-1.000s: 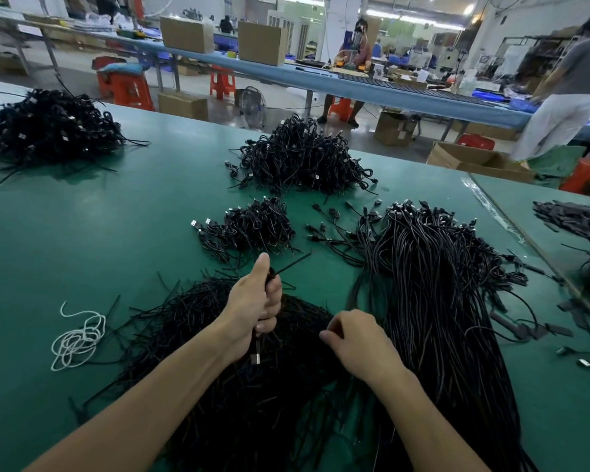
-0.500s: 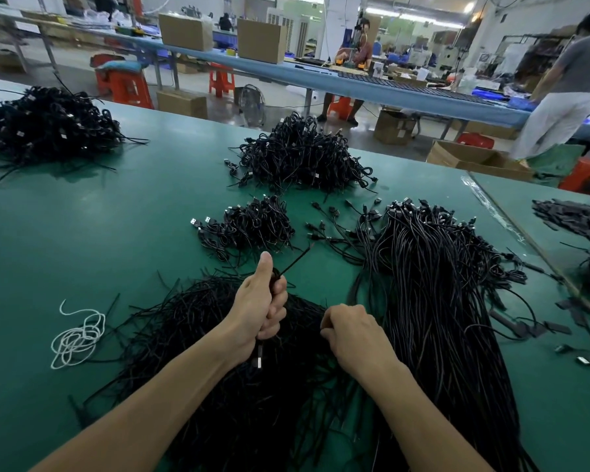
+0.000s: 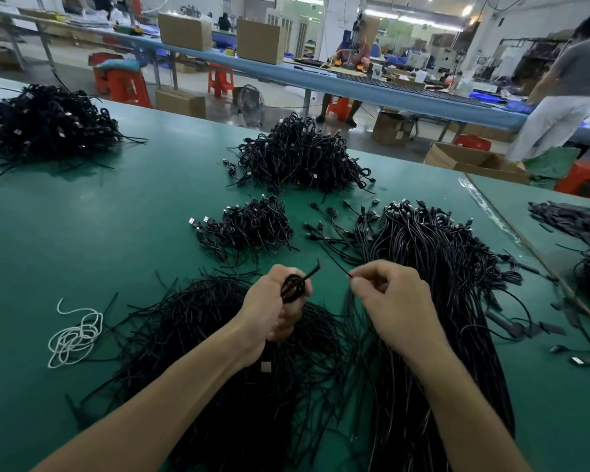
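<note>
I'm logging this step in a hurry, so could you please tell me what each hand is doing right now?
Left hand: closed, gripping a coiled black cable.
Right hand: closed, pinching the end of a thin black strand.

Coiled black cable (image 3: 291, 288): I am gripping its bunched loops in my left hand (image 3: 273, 315), one short end poking up to the right, its plug seemingly hanging below. Thin black tie (image 3: 336, 262): I am pinching it in my right hand (image 3: 395, 301), slanting up-left.
</note>
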Available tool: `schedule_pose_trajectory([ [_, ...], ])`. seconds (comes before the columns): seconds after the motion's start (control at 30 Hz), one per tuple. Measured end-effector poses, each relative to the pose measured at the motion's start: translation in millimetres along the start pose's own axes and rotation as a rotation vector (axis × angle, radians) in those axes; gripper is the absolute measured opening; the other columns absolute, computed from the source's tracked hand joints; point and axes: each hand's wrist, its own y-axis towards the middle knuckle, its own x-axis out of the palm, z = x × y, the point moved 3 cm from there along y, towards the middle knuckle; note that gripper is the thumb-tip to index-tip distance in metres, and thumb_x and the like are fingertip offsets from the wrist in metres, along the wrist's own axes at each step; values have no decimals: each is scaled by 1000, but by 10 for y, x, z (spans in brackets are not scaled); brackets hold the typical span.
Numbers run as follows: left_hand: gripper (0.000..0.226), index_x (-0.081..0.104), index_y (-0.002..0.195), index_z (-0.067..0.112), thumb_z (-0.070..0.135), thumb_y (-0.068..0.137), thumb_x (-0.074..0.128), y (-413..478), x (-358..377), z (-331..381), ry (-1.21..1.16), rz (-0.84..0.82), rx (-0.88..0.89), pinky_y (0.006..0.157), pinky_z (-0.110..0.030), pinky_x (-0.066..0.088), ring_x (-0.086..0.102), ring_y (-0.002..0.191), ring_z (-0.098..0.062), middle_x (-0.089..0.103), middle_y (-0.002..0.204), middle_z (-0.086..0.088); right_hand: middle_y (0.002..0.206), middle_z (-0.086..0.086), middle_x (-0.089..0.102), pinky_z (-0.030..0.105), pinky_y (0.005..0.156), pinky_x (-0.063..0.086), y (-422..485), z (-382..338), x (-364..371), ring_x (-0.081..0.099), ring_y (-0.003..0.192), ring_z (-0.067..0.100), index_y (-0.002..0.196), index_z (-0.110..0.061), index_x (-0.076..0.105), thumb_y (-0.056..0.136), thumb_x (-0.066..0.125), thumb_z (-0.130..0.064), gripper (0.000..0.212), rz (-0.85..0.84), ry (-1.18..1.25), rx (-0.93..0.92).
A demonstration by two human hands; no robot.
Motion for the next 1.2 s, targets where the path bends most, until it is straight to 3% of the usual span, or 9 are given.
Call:
schedule_pose_trajectory([
  [0.2,38,61,123,20,23,104,28,-101,129,68,-53,-111,113,35,-14,22,21,33,-7,30,45,8,84,-10,57,3,65,38,-128,-316,261,54,76,-6,100,-20,76,95,62,-11,18,-85,-5,-205],
  [0.47,58,75,90,7,54,97,42,-76,49,55,-96,-45,203,37,-16,26,25,37,-13,45,51,-4,91,-2,52,24,70,55,-294,-456,179,54,83,12,108,-13,70,95,64,-12,14,-91,-429,-514],
  [0.53,59,76,73,21,50,103,35,-82,68,49,-92,-9,238,37,-16,26,27,36,-12,48,53,-4,93,-3,55,23,72,55,-284,-427,193,56,83,11,106,-15,72,96,63,-14,13,-67,-373,-481],
  [0.73,64,80,93,19,50,106,26,-72,113,87,-80,87,277,40,-18,25,24,37,-12,43,49,-2,93,-16,56,12,75,47,-232,-341,262,55,85,-1,87,-31,64,93,66,-20,12,26,-67,-234],
  [0.83,67,79,92,17,58,103,27,-53,97,60,-56,126,303,41,-21,25,25,40,-14,37,52,-4,96,-5,56,24,75,53,-312,-405,310,56,88,10,96,-17,68,93,66,-15,4,40,-358,-427],
  [0.93,82,67,84,-5,70,93,34,-45,89,-22,-20,123,254,41,-23,27,25,42,-16,35,53,-6,95,2,59,33,76,56,-347,-394,325,59,90,19,95,-11,68,82,75,-4,17,5,-602,-618],
  [1.03,70,51,50,14,65,96,38,-26,92,-67,9,140,154,40,-22,26,27,37,-13,36,45,1,91,2,59,33,71,53,-383,-381,352,58,86,20,90,-13,67,75,78,-6,21,-64,-708,-742],
  [1.1,67,41,46,20,61,99,39,-7,98,-90,31,126,84,40,-21,26,27,36,-13,32,43,3,87,1,57,31,67,47,-404,-378,376,53,80,20,87,-15,65,76,75,-7,17,-81,-756,-843],
  [1.2,61,50,51,21,59,98,45,-26,98,-143,17,40,-123,36,-18,28,31,35,-10,36,45,4,91,1,61,33,75,49,-377,-380,339,57,84,21,91,-14,68,82,67,-8,11,-62,-733,-976],
])
